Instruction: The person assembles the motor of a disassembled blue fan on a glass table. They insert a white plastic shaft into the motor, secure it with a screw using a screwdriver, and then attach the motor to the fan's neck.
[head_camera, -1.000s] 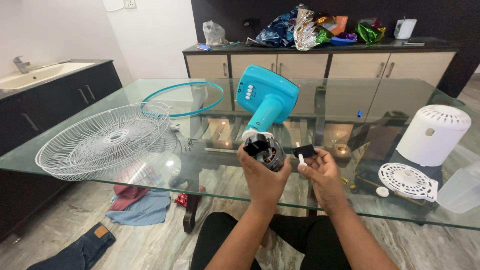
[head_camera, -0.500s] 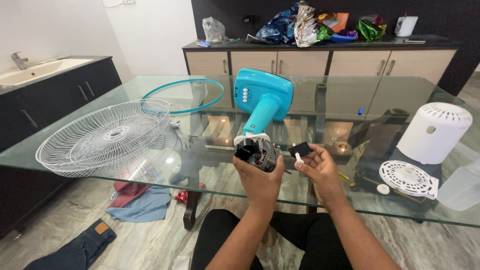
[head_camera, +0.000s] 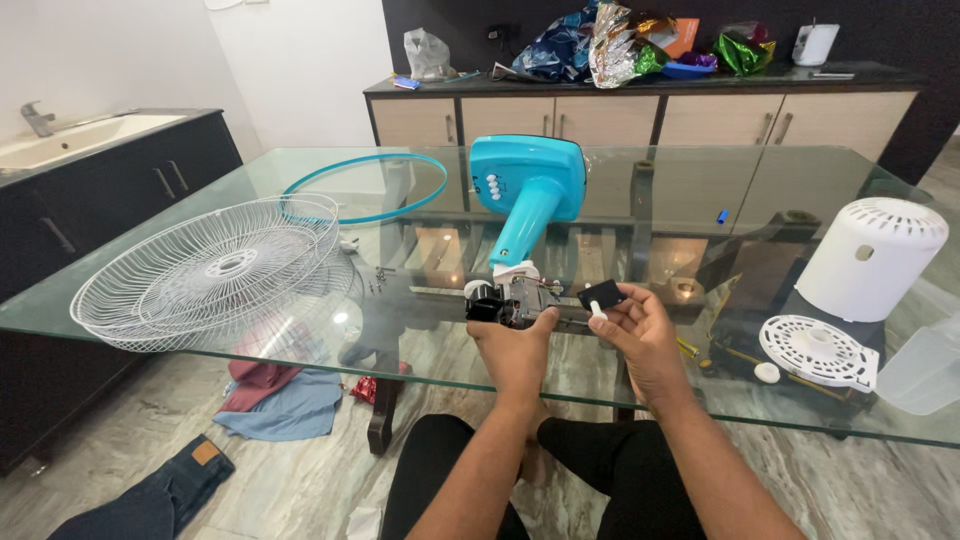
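Fan motor unit, bare metal with a dark end, held just above the near part of the glass table. The left hand is closed around the motor from below, fingers wrapped up its near side. The right hand, just right of the motor, pinches a small black part with a white stub between thumb and fingertips; the part sits close to the motor's right end, contact not discernible. Directly behind the motor stands the turquoise fan base, its neck sloping down toward the motor. Left of the motor lie two white wire guards, with a turquoise ring behind them. Well right of the motor stand a white cylindrical housing and a white perforated disc.
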